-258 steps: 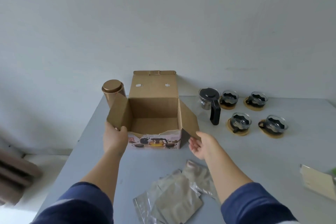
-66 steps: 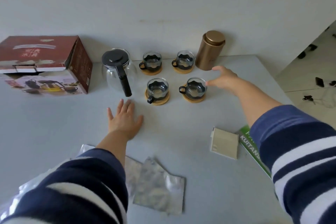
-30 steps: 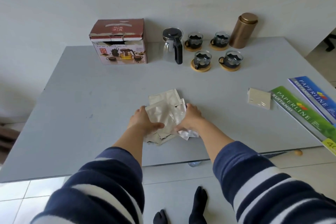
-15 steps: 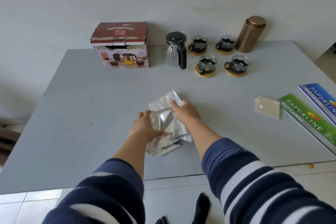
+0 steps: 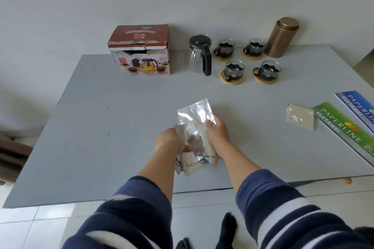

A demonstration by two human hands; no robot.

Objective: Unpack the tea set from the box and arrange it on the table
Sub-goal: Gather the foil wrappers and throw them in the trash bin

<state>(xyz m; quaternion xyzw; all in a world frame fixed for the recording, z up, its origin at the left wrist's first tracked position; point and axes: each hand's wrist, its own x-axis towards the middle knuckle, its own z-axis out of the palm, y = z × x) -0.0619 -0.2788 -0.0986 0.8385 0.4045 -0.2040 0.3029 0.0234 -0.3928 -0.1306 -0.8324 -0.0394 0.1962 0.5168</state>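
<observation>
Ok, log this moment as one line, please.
stage: clearing packaging | left hand + right hand: gripping foil bags | box: closed | teapot, four cups: arranged by wall

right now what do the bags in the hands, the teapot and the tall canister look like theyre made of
Bags: thin silvery foil or metallised film by the look, creased and glinting. Teapot: clear glass body, see-through, with a black lid and handle, probably plastic. Canister: bronze-coloured metal, likely, with a soft satin sheen.
</observation>
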